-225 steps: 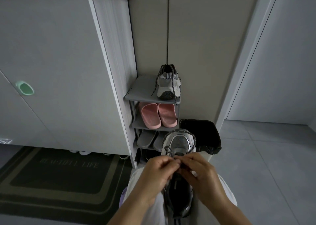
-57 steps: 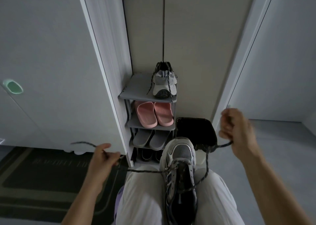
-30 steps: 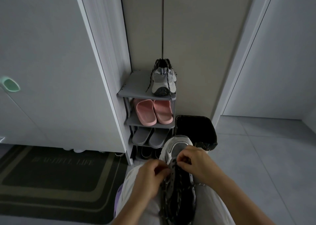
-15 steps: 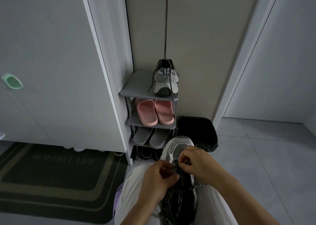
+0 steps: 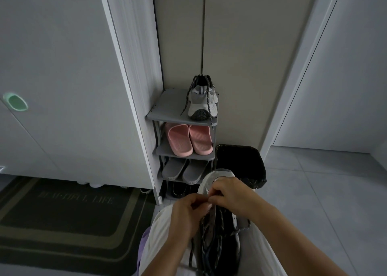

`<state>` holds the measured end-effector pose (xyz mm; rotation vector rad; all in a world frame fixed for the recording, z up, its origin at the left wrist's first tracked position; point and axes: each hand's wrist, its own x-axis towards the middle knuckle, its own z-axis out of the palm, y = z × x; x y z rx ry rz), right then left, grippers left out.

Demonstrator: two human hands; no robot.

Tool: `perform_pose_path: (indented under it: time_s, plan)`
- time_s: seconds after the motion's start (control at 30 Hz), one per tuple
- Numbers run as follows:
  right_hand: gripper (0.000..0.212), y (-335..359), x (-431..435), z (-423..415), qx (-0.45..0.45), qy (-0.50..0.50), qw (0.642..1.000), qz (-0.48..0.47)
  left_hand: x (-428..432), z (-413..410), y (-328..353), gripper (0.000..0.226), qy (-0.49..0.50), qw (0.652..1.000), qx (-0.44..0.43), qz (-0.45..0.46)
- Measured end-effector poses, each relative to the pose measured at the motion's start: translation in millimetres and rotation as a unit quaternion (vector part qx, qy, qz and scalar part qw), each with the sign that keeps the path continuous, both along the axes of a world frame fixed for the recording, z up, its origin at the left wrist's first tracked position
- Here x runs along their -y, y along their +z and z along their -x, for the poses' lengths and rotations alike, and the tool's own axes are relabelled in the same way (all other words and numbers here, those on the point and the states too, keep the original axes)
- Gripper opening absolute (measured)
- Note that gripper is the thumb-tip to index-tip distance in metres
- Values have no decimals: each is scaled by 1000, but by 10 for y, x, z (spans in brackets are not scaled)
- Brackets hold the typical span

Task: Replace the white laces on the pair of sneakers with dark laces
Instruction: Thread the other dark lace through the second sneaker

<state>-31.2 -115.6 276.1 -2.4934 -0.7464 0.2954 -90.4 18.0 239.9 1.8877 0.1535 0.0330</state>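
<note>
The white-toed sneaker (image 5: 207,181) lies on the lap (image 5: 159,236), dark speckled lace (image 5: 240,230) loosely threaded. The left hand (image 5: 188,211) and right hand (image 5: 231,194) pinch it.

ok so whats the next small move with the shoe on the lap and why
Probably thread the dark lace one crossing further and draw it snug: the left hand and right hand both seem to pinch it near the toe end of the sneaker, and much of it lies slack over the shoe's opening.
</note>
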Motion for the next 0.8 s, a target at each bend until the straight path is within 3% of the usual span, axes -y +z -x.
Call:
perform_pose_path:
  time_s: [0.23,0.3,0.47,0.57,0.73,0.8]
  plan:
    - [10,21,-51,17,-51,-24,998,-39,-10,3,-16,18,-6,998,-40,38]
    - [1,68,-55,-20,-37,-12,999,-19,-11,-11,-12,15,-12,999,-40,34]
    - [16,92,-121,-65,-1,28,997,76,-46,-56,-3,8,-8,999,-48,12]
    - [15,73,-119,-37,-19,13,1000,19,-61,-76,2,9,1,997,-63,42]
    - [13,132,102,111,88,-75,986,-118,-49,-68,-40,12,20,994,-75,83]
    - [8,98,224,238,85,-86,987,-109,-61,-67,-29,8,7,992,-80,95]
